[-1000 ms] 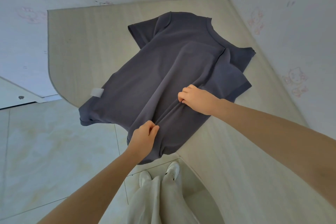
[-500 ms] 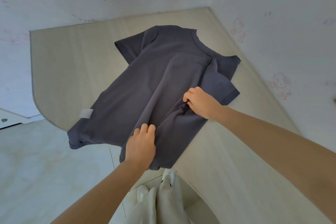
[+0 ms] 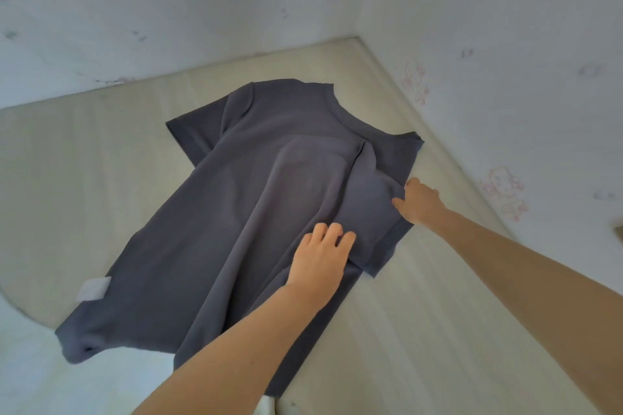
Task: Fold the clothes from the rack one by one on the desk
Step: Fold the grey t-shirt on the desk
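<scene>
Garment: a dark grey short-sleeved cotton T-shirt (image 3: 236,212) lies spread on the pale wood-grain desk (image 3: 421,330), neck toward the far corner, hem hanging over the near left edge.
Fold so far: the shirt's right side appears turned inward over the body, leaving a raised ridge running from near the collar toward the hem; this looks like the first lengthwise fold, not yet flattened.
Left hand (image 3: 320,263): fingers straight and spread, pressing down on the folded panel near its lower right, likely to pin the cloth so it does not slide.
Right hand (image 3: 419,200): at the shirt's right edge beside the sleeve, thumb and fingers on the cloth; whether it pinches the edge or only pushes it cannot be told.
Hands together: apart, one on each end of the folded flap.
White tag (image 3: 92,289): a small rectangular label shows near the left hem.
Surroundings: pale walls (image 3: 505,44) with faint pink drawings close the far and right sides.
Judged next: smoothing the flap, then folding the left side in.
</scene>
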Tool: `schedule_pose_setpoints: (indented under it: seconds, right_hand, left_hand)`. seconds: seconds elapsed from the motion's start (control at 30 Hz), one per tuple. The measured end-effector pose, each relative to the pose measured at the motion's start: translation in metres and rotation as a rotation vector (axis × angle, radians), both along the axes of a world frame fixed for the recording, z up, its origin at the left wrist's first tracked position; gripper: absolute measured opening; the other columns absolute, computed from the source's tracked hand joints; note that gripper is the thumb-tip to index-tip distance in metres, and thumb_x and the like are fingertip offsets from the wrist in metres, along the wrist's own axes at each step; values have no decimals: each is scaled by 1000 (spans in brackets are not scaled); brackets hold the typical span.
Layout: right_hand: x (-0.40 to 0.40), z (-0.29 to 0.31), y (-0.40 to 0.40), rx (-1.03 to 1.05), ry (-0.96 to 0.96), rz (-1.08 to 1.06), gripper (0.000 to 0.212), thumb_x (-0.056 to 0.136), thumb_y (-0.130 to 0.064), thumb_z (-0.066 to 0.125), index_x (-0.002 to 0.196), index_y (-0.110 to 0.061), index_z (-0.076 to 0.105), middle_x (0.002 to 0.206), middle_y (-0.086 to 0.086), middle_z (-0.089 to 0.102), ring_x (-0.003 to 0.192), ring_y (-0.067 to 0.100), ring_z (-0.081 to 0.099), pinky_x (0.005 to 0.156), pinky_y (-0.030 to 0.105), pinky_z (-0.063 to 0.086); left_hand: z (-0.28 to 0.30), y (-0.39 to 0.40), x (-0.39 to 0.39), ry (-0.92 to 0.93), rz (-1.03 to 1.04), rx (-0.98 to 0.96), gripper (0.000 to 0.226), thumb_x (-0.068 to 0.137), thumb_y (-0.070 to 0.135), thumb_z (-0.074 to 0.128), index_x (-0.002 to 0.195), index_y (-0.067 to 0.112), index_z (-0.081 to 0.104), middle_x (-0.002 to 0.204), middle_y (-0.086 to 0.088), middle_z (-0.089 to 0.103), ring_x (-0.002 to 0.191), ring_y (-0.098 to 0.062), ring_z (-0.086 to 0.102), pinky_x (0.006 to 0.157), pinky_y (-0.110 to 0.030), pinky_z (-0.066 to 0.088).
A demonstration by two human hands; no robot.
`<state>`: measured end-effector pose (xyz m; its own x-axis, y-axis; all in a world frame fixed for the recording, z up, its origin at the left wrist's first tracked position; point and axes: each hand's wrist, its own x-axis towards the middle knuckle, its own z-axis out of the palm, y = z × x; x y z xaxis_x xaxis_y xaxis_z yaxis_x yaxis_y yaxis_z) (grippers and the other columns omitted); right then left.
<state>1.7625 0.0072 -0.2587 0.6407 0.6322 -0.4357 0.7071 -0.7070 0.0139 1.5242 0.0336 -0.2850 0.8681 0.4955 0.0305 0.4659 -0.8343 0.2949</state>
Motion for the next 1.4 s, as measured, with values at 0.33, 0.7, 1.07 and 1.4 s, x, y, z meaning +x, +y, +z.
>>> schedule_pose_setpoints:
  seconds: [0.33,0.7,1.07,1.4]
  right_hand:
    - [15,27,49,230,586,-399,25,86,-25,62,103,-6,60,99,9,62,87,25,60,61,27,48]
    - [-20,47,171,481,993,-523,27,95,-17,50,114,1,57,101,18,67,90,28,68,72,32,58]
    - [-21,33,288,393,642,-198,20,92,-9,46,100,-4,65,94,11,60,80,18,58,74,31,57]
    - [-22,-1,365,302,321,350,42,95,-13,52,136,-13,47,139,11,46,124,27,47,101,30,36]
  left_hand:
    - [-7,35,21,-168,76,-348,9,93,22,59,97,15,63,100,5,55,88,-14,53,77,-28,47]
    - [15,143,-57,-226,805,-557,17,84,9,61,96,20,59,90,4,61,83,-15,58,78,-30,46]
    - [-2,268,-76,-141,1045,-348,40,89,24,64,121,7,50,119,-12,54,107,-34,54,89,-48,47]
    - [-16,313,-66,-144,1045,-368,20,87,12,60,107,10,61,102,-10,67,98,-33,60,79,-38,46]
